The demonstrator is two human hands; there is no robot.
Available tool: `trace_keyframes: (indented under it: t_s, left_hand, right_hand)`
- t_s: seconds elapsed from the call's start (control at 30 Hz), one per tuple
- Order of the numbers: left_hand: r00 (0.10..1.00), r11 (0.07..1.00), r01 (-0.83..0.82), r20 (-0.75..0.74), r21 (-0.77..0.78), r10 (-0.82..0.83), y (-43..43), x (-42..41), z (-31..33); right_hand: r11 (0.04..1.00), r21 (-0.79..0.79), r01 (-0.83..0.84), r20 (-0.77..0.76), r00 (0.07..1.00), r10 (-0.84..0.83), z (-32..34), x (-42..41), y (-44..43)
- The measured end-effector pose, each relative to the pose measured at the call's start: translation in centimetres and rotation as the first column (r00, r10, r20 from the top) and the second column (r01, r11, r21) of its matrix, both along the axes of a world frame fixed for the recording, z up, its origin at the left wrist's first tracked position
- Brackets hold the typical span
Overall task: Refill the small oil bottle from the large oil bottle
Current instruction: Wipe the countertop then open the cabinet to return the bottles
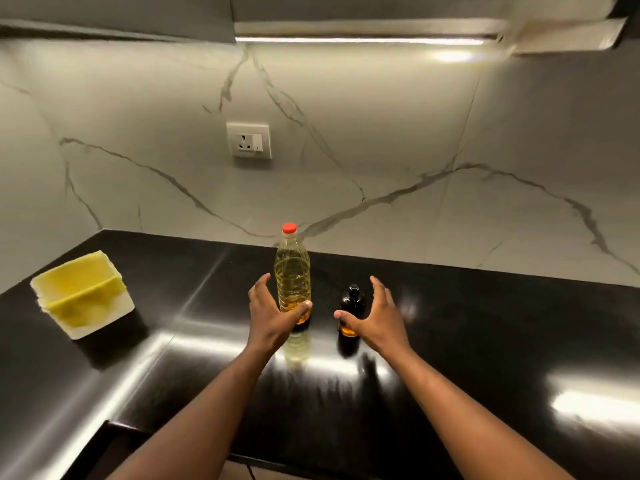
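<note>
1 red-capped large bottle (292, 271), dark small bottle (353, 301), left hand (268, 313), right hand (375, 315) spread wide

Large oil bottle (292, 282): yellow oil, red cap (289, 228). Small oil bottle (351, 306), right of it: dark brown, black cap (353, 290). Countertop (485, 323) black; wall (381, 133) white, grey-veined

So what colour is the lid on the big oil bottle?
Red. The cap on the large oil bottle shows best in the head view.
</note>
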State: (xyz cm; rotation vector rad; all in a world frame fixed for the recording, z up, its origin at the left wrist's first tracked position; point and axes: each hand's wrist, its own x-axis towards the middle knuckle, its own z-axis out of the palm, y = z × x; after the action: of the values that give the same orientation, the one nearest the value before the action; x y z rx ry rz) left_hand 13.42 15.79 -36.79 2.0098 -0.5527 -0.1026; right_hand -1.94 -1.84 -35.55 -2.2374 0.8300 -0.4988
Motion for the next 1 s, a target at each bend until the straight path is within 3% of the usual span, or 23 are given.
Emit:
trace_keyframes:
  t_s: [0.27, 0.53, 0.77, 1.0]
  left_hand:
    - [0.996, 0.976, 0.043, -0.068, -0.212, -0.058, -3.6, 4.8, -5.2]
    - [0.995, 0.983, 0.092, -0.018, -0.157, -0.096, -4.6, 6.6, -6.6]
    - [0.991, 0.975, 0.132, 0.041, -0.179, -0.127, -4.2, 5.8, -3.7]
    - [0.967, 0.933, 0.251, 0.116, -0.258, -0.229, -3.3, 2.2, 4.5]
  right_hand:
    - [0.981, 0.128, 0.143, 0.061, 0.986, -0.152, -8.2, 4.4, -0.7]
    - [0.955, 0.141, 0.260, 0.080, 0.959, -0.273, -9.5, 5.9, -1.3]
    - [0.962, 0.141, 0.235, 0.128, 0.959, -0.253, -6.2, 5.2, -1.4]
    - [0.984, 0.057, 0.168, 0.244, 0.954, -0.177, 4.5, 2.7, -1.5]
